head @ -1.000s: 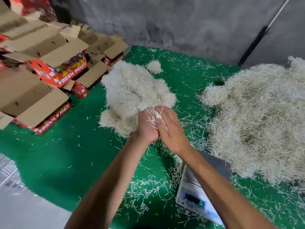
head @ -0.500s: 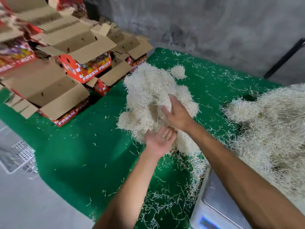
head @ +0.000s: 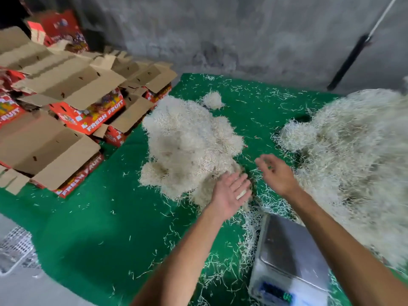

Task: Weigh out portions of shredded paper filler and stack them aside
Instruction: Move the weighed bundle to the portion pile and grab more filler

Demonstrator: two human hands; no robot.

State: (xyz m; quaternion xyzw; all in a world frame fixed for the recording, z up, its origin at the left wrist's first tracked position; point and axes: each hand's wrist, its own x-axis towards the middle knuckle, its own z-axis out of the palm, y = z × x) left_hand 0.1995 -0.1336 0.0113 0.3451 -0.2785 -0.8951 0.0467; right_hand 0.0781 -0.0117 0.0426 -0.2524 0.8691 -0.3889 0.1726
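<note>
A heap of weighed pale shredded-paper portions (head: 189,146) lies in the middle of the green mat (head: 106,228). A much larger loose pile of shredded paper (head: 353,155) fills the right side. A steel-topped digital scale (head: 289,259) sits at the lower right with nothing on its platform. My left hand (head: 229,195) is flat, fingers straight, at the near right edge of the portion heap. My right hand (head: 276,173) hovers just right of it with relaxed fingers, holding nothing.
Open red "FRESH FRUIT" cartons (head: 72,120) with raised flaps crowd the left side. A small separate clump of paper (head: 213,100) lies behind the heap. Loose shreds litter the mat. A white wire basket (head: 15,248) sits at the lower left. A grey concrete wall (head: 220,36) stands behind.
Both hands, which held a clump of paper together a second ago, have set it on the heap and drawn back. The right hand has lifted off the heap and moved rightward.
</note>
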